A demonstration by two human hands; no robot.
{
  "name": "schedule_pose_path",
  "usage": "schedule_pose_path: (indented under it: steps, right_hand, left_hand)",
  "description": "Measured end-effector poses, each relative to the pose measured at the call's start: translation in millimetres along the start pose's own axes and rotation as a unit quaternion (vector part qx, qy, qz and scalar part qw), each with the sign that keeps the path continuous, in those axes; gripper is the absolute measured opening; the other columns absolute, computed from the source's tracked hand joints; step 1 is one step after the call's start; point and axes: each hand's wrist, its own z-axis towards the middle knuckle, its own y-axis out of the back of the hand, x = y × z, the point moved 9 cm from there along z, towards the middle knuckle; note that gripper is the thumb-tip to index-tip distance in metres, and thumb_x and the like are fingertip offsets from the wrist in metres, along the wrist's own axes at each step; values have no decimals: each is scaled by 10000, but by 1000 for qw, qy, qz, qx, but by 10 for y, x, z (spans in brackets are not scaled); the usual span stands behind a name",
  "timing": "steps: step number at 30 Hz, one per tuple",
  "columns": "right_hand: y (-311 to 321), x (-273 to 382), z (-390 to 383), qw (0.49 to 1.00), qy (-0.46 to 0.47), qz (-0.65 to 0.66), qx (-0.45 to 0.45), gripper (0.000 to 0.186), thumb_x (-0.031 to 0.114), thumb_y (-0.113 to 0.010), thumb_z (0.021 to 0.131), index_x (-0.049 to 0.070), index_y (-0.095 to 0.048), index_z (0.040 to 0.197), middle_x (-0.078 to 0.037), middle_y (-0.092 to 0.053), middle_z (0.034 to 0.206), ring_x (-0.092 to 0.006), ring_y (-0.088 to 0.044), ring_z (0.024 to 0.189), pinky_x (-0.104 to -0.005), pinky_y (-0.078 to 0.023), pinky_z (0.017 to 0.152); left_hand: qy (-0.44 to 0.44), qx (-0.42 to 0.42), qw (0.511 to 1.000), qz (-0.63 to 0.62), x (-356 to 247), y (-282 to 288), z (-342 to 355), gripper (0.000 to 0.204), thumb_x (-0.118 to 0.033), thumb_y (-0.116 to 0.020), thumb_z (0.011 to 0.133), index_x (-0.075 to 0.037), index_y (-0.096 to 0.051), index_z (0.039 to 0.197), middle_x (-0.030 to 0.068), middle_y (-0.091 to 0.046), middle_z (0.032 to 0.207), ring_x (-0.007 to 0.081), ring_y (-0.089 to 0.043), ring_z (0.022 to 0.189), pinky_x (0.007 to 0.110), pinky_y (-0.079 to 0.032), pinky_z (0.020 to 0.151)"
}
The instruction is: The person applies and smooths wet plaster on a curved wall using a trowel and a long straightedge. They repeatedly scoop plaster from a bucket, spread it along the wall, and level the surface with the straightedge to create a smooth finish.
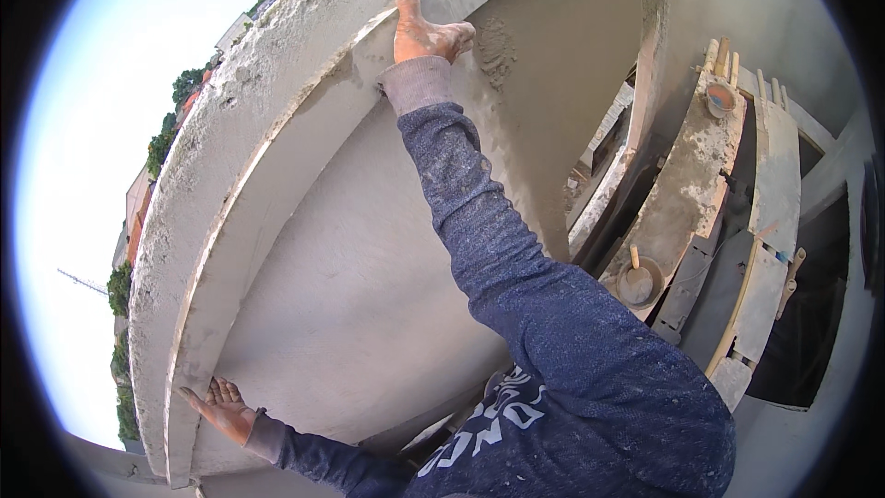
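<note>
A long, pale, curved strip [230, 221] runs along the rough rim [221, 97] of a plastered concrete surface [323, 286]. At the upper middle, my right hand [426, 32] grips this strip, one digit raised over its edge and the others bent to the right. Low on the left, my left hand [224, 406] touches the same strip near its lower end, fingers stretched and spread. Darker, wetter-looking plaster [553, 55] lies right of my right hand.
On the right, curved plank platforms [687, 184] carry a round container with a stick [639, 281] and an orange-lined cup [720, 97]. A dark opening [811, 314] lies beyond them. Past the rim at left are trees [118, 290], rooftops and a distant crane.
</note>
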Motion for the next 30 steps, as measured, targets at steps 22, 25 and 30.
schedule_pose_path:
  steps: [22, 25, 30]
  right_hand:
    - [203, -673, -192, 993, 21, -67, -94, 1077, 536, -651, 757, -172, -128, 1379, -364, -249, 1323, -493, -213, 1336, -493, -303, 1085]
    - [308, -846, -219, 994, -3, -63, -88, 1076, 518, -665, 751, -169, -128, 1382, -387, -214, 1349, -496, -176, 1352, -494, -294, 1092]
    - [33, -417, -210, 997, 33, -30, -59, 1140, 593, -655, 744, -210, -127, 1357, -438, -130, 1400, -510, -31, 1385, -533, -186, 1122]
  left_hand:
    - [48, -78, 992, 89, 504, 337, -13, 712, -608, -530, 845, -168, -398, 1389, 63, -504, 883, 128, -487, 665, 238, -397, 557]
    - [66, -59, 991, 98, 631, 398, -112, 719, -615, -516, 844, -192, -383, 1409, 66, -509, 881, 127, -486, 652, 230, -385, 532]
    - [45, -36, 995, 87, 386, 301, 96, 714, -629, -544, 819, -170, -431, 1353, 50, -513, 837, 112, -473, 627, 213, -368, 520]
